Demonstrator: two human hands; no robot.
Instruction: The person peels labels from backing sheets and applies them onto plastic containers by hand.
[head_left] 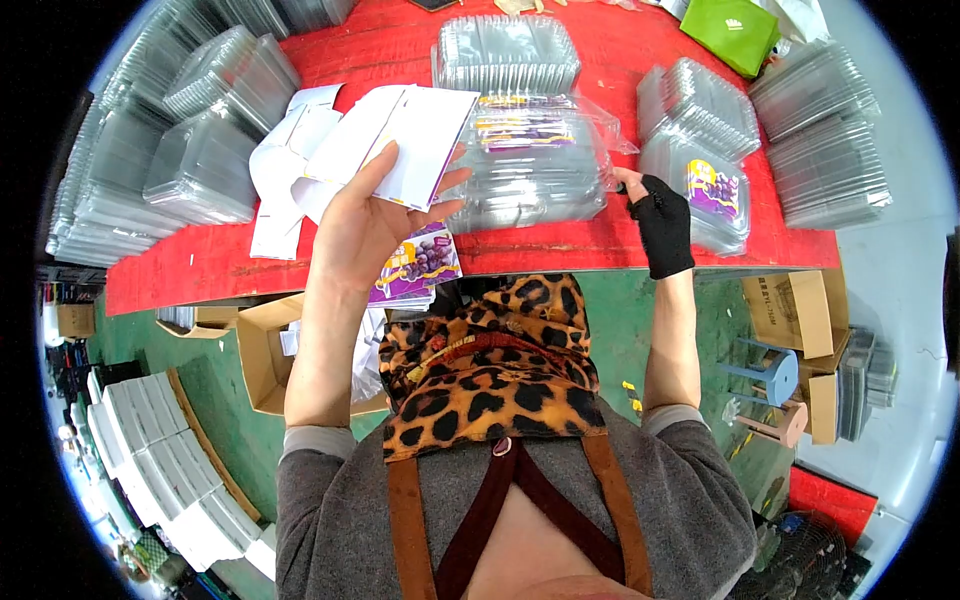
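My left hand point(375, 200), bare, holds a strip of labels point(410, 135) between thumb and fingers, its white backing facing up. Purple grape labels point(425, 257) hang below that hand at the table's edge. In front of me lies a clear plastic clamshell box point(530, 185), with purple and yellow labels point(525, 130) showing at its upper part. My right hand point(656, 222) wears a black fingerless glove. Its thumb and index finger are closed at the right edge of the clear plastic; exactly which layer they pinch is hard to see.
Stacks of clear boxes stand on the red table point(350, 50) at left point(200, 165), back point(505, 55) and right point(825, 150). A labelled box point(710, 195) lies beside my right hand. A green bag point(730, 32) is at the back. Below are a cardboard box point(260, 350) and stools point(775, 375).
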